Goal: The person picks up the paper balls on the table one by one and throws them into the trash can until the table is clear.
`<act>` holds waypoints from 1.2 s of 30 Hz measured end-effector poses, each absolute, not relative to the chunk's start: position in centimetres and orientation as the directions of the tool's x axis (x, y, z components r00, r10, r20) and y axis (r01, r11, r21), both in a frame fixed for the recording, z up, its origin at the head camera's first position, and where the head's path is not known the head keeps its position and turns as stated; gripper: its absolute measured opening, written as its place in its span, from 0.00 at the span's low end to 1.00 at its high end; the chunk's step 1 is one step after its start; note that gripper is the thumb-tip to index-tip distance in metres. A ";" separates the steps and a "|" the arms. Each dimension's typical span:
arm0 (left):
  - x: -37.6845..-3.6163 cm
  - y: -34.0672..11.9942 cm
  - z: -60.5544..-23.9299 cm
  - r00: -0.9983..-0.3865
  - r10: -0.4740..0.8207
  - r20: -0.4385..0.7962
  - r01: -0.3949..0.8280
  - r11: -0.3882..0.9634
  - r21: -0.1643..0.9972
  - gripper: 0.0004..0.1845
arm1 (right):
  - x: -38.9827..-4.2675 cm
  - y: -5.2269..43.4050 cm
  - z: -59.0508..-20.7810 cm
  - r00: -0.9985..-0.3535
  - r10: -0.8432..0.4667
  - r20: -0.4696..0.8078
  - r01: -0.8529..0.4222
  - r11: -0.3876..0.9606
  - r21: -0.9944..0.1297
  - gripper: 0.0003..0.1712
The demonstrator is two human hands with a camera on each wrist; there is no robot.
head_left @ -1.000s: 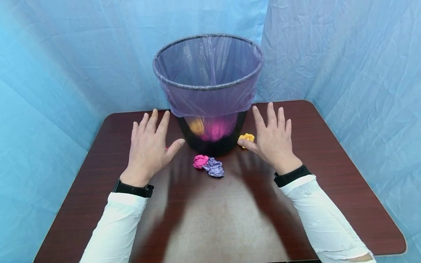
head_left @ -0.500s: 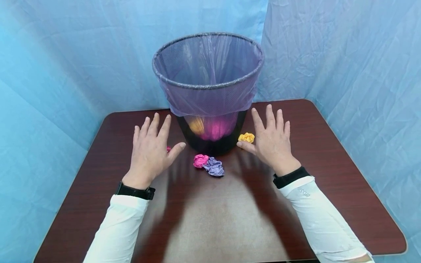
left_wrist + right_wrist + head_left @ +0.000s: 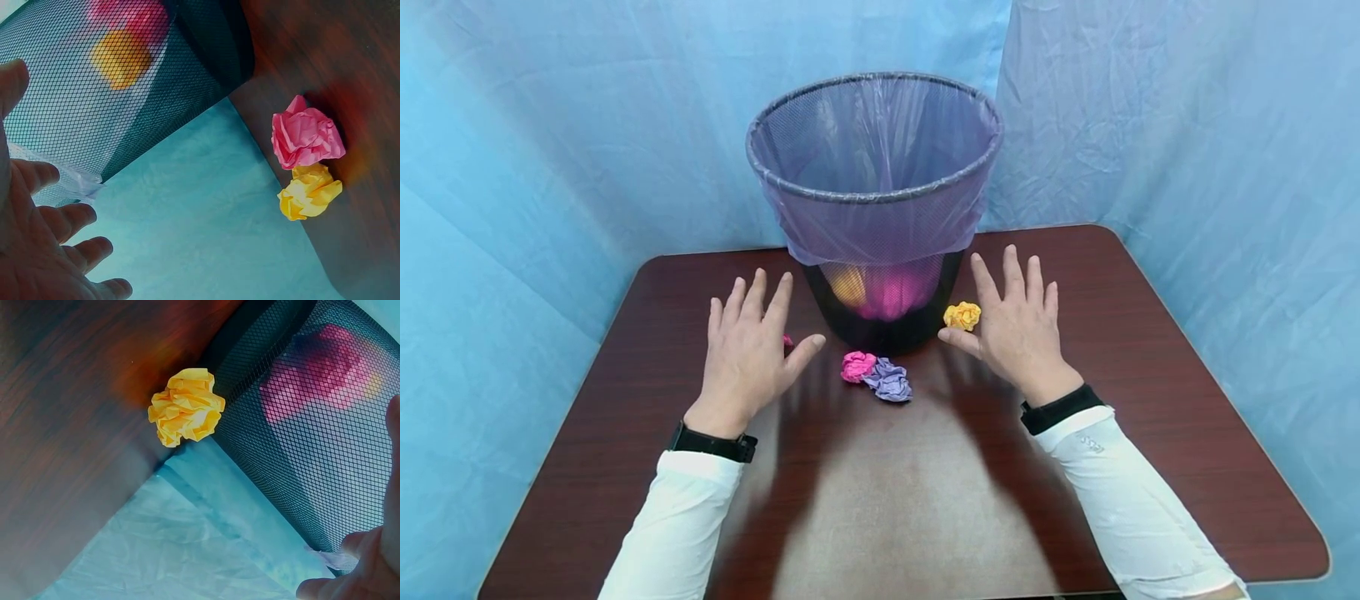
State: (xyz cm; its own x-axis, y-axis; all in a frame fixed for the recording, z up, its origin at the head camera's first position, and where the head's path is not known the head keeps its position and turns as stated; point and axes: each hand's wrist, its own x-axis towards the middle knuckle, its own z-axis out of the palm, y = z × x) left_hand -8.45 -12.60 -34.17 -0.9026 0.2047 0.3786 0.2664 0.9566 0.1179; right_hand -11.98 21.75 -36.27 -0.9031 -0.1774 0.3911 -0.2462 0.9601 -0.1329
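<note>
A black mesh wastebasket (image 3: 880, 333) with a translucent purple bin liner (image 3: 880, 229) folded over its rim stands at the back of the table. To its left my left hand (image 3: 745, 358) is held over the table, fingers spread and holding nothing. On the other side my right hand (image 3: 1018, 333) is likewise spread, its thumb near a crumpled yellow paper ball (image 3: 962, 316). A pink paper ball (image 3: 858, 367) and a purple paper ball (image 3: 889, 381) lie together before the basket. The left wrist view shows another pink paper ball (image 3: 306, 134) touching a yellow one (image 3: 309, 192), mostly hidden behind my left hand in the head view.
Through the mesh show yellow paper (image 3: 848, 287) and pink paper (image 3: 895, 293) inside the basket. The dark brown table (image 3: 1150, 375) has rounded corners, and blue cloth (image 3: 587, 125) hangs behind it and along both sides.
Both hands have drawn slightly back toward the person and a little inward, fingers still spread. The wastebasket and paper balls have stayed in place.
</note>
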 end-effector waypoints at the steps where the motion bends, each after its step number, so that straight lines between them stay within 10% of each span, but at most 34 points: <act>1: -8.4 -12.6 -34.3 -0.904 0.205 0.376 0.266 0.957 0.119 0.47 | -12.0 21.7 -36.3 -0.905 -0.176 0.387 -0.244 0.961 -0.133 0.64; 36: -7.6 -12.5 -37.1 -0.935 0.176 0.307 0.226 0.965 0.135 0.48 | -11.4 21.0 -37.8 -0.935 -0.179 0.306 -0.236 0.958 -0.163 0.63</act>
